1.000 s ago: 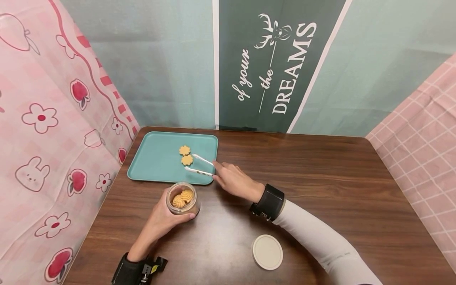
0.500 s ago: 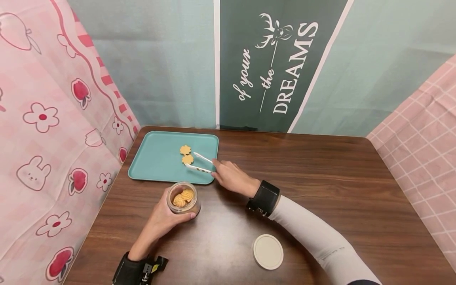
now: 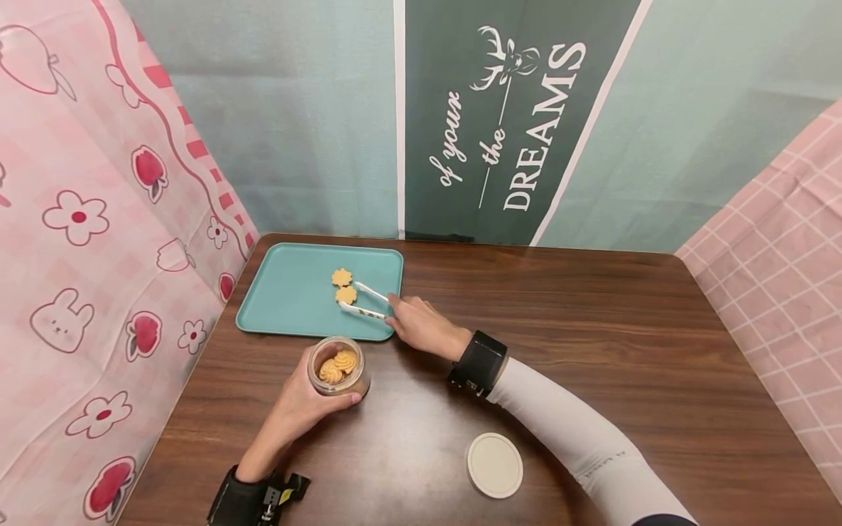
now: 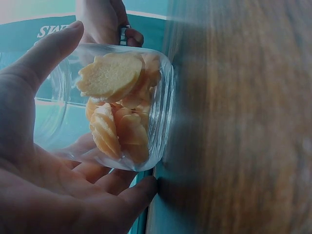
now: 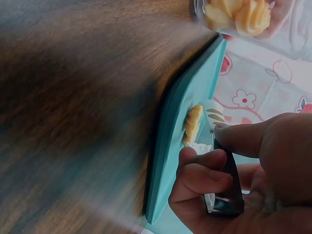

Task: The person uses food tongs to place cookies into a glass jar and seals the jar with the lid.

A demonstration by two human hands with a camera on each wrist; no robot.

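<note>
1. Glass jar (image 3: 338, 366) with swirled cookies inside stands open on the wooden table (image 3: 592, 343), just near of the teal tray (image 3: 289, 292); the left hand (image 3: 299, 402) wraps its fingers round the jar's side and holds it.
2. White tongs (image 3: 364, 303) are pinched in the right hand (image 3: 421, 329), their tips spread either side of the nearer cookie (image 3: 346, 294) on the tray — whether they touch it cannot be told. A second cookie (image 3: 340, 277) lies just beyond, almost touching the first.
3. Risks, as I judge them: too hard a squeeze could crack the cookie; a loose grip could let it drop on the way across the tray's rim; the tongs' tips might nudge the far cookie aside; a knock at the jar's mouth could tip it if the left hand slackens.
4. A round white lid (image 3: 495, 464) lies on the near part of the table, well apart from the jar.
5. Writing — the dark banner (image 3: 513, 117) on the far wall reads "of your – the DREAMS" under a deer head.
</note>
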